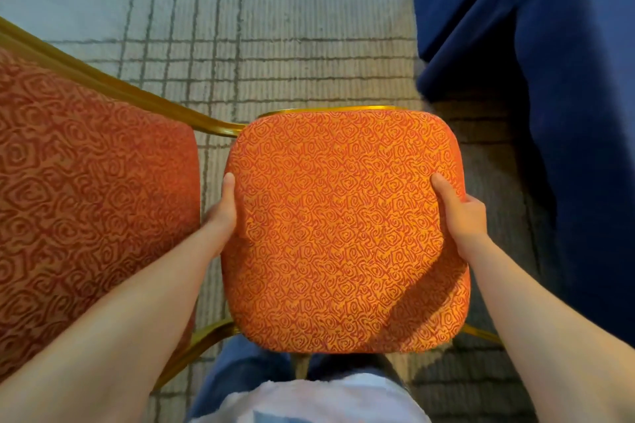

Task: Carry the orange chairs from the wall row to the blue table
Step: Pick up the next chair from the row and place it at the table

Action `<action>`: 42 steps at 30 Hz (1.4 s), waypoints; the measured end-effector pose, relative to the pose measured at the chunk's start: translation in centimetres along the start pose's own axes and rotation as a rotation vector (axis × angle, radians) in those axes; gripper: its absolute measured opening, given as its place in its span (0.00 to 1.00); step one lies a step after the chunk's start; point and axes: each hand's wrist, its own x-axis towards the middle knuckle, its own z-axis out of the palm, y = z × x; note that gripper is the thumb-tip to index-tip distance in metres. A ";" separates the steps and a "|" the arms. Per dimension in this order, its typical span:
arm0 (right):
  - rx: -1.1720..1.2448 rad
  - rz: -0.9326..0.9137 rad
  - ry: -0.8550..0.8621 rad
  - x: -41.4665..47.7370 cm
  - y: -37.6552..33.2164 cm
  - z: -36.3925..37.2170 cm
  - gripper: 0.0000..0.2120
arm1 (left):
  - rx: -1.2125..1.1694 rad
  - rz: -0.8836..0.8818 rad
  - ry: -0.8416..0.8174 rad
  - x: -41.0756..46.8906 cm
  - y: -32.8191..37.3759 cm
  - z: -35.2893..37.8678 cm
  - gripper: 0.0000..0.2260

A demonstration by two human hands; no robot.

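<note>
Now: orange chair (343,227) held by seat edges, L hand (223,206) and R hand (460,213) each curled round a side, just beside blue table (532,45); 2nd chair (86,182) at left, prob. delivered; set-down pending.

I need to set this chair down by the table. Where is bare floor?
Bare carpet lies ahead of the held chair, bordered by the second chair on the left and the blue tablecloth on the right. Crowded: the strip at the left hand beside the second chair, and the gap at the right hand by the cloth.
</note>
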 end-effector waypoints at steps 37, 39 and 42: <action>-0.191 0.181 0.012 26.5 25.4 4.4 0.17 | -0.019 -0.167 -0.061 20.0 -15.6 25.0 0.38; -0.216 0.166 0.011 26.4 25.4 4.2 0.20 | -0.033 -0.167 -0.053 20.1 -15.8 25.1 0.39; -0.249 0.157 0.061 25.7 25.2 4.4 0.32 | -0.059 -0.196 -0.009 19.8 -15.6 25.0 0.38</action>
